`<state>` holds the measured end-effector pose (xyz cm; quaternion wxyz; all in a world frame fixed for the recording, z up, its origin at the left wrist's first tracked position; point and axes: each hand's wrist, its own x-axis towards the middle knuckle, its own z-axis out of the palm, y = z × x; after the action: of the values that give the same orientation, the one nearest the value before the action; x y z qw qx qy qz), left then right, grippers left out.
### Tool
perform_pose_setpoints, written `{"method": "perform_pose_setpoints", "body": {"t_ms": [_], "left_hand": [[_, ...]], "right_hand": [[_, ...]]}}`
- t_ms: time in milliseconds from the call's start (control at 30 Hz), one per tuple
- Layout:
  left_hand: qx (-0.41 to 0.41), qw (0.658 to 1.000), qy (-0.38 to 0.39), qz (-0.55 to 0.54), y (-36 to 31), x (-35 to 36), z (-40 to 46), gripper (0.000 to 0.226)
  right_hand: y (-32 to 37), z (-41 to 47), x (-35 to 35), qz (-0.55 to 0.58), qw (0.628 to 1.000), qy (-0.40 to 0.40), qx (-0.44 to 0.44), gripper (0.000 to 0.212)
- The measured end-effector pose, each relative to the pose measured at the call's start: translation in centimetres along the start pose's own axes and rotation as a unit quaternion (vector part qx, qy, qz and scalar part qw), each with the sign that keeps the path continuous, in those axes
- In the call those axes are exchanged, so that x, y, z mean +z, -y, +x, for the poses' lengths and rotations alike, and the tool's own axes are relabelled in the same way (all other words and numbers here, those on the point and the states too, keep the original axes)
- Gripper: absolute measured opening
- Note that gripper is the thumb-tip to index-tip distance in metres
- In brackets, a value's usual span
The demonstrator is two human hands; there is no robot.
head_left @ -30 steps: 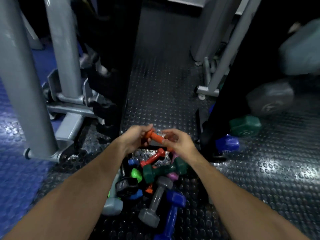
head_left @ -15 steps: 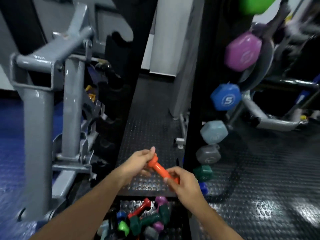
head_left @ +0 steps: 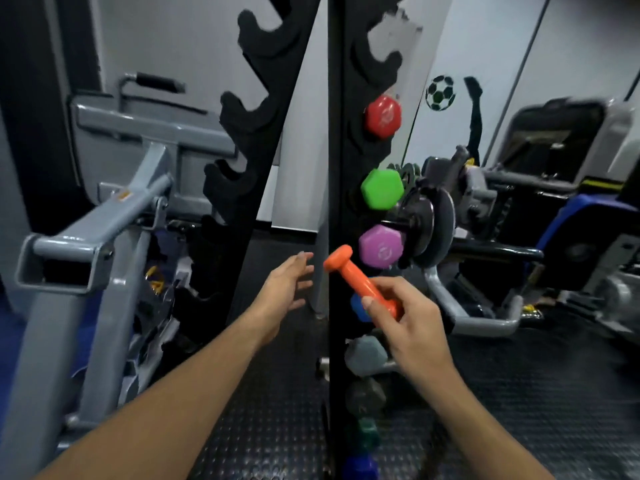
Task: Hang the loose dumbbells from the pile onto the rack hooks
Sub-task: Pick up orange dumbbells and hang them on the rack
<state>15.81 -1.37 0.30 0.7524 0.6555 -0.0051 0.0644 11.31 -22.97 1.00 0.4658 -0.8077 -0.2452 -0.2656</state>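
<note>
My right hand (head_left: 410, 317) grips a small orange dumbbell (head_left: 360, 278) by its lower end, tilted up and to the left in front of the black rack post (head_left: 337, 168). My left hand (head_left: 285, 284) is open with fingers spread, just left of the dumbbell's upper head and apart from it. On the rack's right side hang a red dumbbell (head_left: 382, 116), a green dumbbell (head_left: 382, 188), a purple dumbbell (head_left: 380, 250), then blue, grey-blue and darker ones lower down. Empty black hooks (head_left: 242, 109) run up the left post. The floor pile is out of view.
A grey steel machine frame (head_left: 104, 230) stands at the left. A plate-loaded machine with black discs (head_left: 429, 220) sits right behind the rack, and a blue padded machine (head_left: 581, 237) is further right. Black studded rubber floor (head_left: 519, 410) lies below.
My view has lifted from the floor pile to the rack. My left hand let go of the orange dumbbell and opened; my right hand alone carried it up toward the rack.
</note>
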Motion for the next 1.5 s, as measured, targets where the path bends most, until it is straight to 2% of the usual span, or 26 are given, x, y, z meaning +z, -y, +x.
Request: {"method": "perform_pose_setpoints", "body": {"t_ms": [100,233,300,433,533,567,800,1000,1100,1300,1500], "left_hand": [[0.007,1.0,0.002,-0.02,-3.4,2.2,0.7,0.045],[0.023,0.999,0.019,-0.043,-7.6,4.9,0.9,0.045],[0.039,0.997,0.033,-0.056,-9.5,6.1,0.9,0.046],[0.103,0.994,0.01,-0.042,-12.8,7.3,1.0,0.038],[0.127,0.992,0.01,-0.016,-14.4,7.0,2.4,0.09],[0.139,0.99,0.01,-0.014,-14.8,7.0,3.1,0.094],[0.168,0.985,0.026,-0.026,-17.1,7.4,4.1,0.069],[0.166,0.985,0.035,-0.016,-17.0,6.9,3.7,0.066],[0.158,0.986,0.047,-0.005,-17.2,6.8,3.5,0.065],[0.159,0.985,0.059,-0.009,-17.8,6.4,3.1,0.055],[0.174,0.982,0.072,-0.013,-17.1,6.1,3.7,0.052]], "right_hand": [[2.3,3.2,-2.2,-0.015,0.999,-0.011,-0.041,0.022],[5.6,6.4,-5.3,-0.041,0.995,-0.028,-0.081,0.023],[6.9,8.1,-6.7,-0.041,0.995,-0.051,-0.08,0.022],[9.5,11.9,-9.6,0.024,0.994,-0.097,-0.046,0.017],[11.6,15.3,-11.4,0.051,0.991,-0.126,-0.013,0.012],[12.3,16.5,-11.8,0.057,0.99,-0.13,0.0,0.013],[15.8,25.5,-12.2,0.082,0.982,-0.125,0.116,0.017],[17.0,31.3,-10.3,0.084,0.97,-0.096,0.205,0.03],[17.1,32.6,-9.2,0.06,0.97,-0.096,0.217,0.038],[17.8,33.9,-7.2,0.035,0.963,-0.121,0.238,0.026],[18.2,33.5,-4.9,-0.097,0.966,-0.155,0.181,0.021]]}}
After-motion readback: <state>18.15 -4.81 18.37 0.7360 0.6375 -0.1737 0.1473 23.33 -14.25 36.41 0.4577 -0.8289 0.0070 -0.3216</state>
